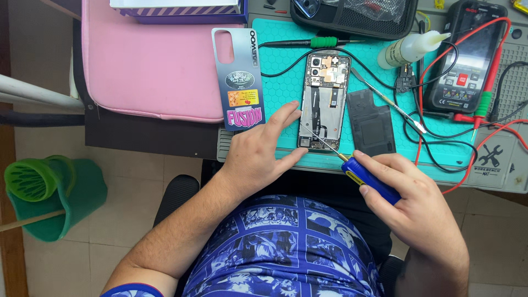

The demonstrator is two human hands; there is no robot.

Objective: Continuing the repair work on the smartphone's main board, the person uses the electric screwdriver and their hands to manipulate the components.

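Gripping a blue screwdriver (369, 179), the right hand (415, 206) sets its thin tip on the opened phone's (323, 99) lower end. The phone lies on a teal mat (280, 82). The left hand (258, 154) steadies the phone's bottom corner, fingers spread.

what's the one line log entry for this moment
left hand: steadies opened phone on teal mat | right hand: holds blue screwdriver, tip at phone's lower end | back cover: beside phone
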